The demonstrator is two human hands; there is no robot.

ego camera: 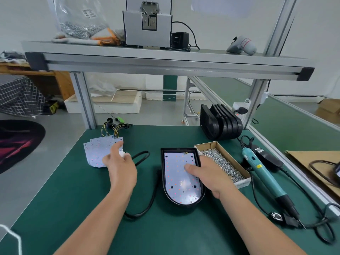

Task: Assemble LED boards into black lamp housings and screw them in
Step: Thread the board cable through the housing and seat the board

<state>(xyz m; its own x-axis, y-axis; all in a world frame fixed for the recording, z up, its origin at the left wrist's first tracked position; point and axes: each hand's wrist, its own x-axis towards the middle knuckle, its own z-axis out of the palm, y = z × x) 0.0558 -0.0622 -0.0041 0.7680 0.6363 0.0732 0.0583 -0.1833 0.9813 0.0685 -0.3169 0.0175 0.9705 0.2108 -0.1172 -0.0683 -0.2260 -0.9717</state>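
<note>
On the bench (73, 190) — left hand (121, 168) pinches loose LED board (95, 153) | right hand (207, 173) grips housing (184, 207)

The left grip (119, 162) covers the board stack (95, 151) (its right corner).

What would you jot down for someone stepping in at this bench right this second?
Left hand: at the loose LED boards; grip unclear.
Right hand: grips the black housing by its right wall, thumb on the seated LED board.
Elsewhere: screw box right of the housing, electric screwdriver lying beyond it, spare housings at the back.
Done: one board sits in a housing.
Left: its holes look empty, so screw it down, then fit the other boards.
</note>
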